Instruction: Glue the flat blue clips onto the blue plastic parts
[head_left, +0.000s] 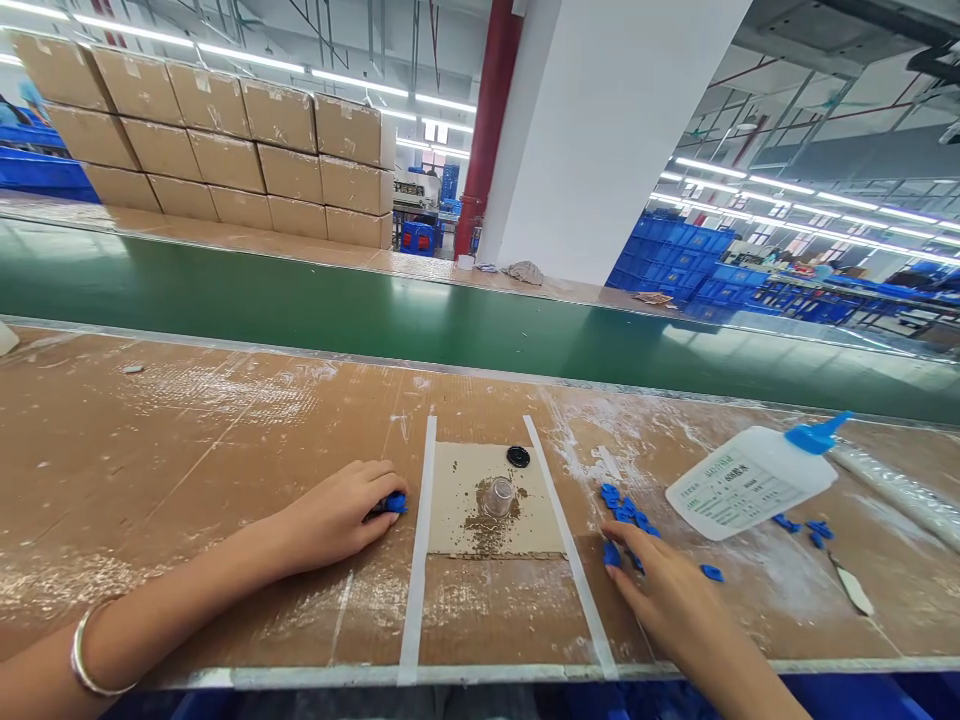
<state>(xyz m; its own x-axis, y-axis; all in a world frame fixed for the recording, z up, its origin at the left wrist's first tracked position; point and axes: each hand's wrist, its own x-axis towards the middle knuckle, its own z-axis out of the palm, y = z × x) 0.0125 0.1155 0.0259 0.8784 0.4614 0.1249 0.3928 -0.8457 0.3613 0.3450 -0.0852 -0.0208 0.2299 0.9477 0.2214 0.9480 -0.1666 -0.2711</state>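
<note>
My left hand (349, 510) rests on the bench left of the cardboard pad, its fingers curled round a small blue piece (395, 503) with something dark beside it. Right of the pad, my right hand (652, 570) has thumb and forefinger closed on another small blue piece (611, 553). A cluster of blue pieces (628, 510) lies just beyond those fingers. Between my hands, the cardboard pad (457, 470) carries a small clear plastic cup-like part (498, 497) and a round black disc (517, 456). Dark wet-looking spots surround the clear part.
A white squeeze bottle (750, 485) with a blue nozzle lies at the right. Nearby are loose blue pieces (819, 530), a small pale blade-like tool (853, 588) and a clear plastic roll (900, 490). Beyond the bench runs a green conveyor belt (337, 300), with stacked cartons (225, 160) behind.
</note>
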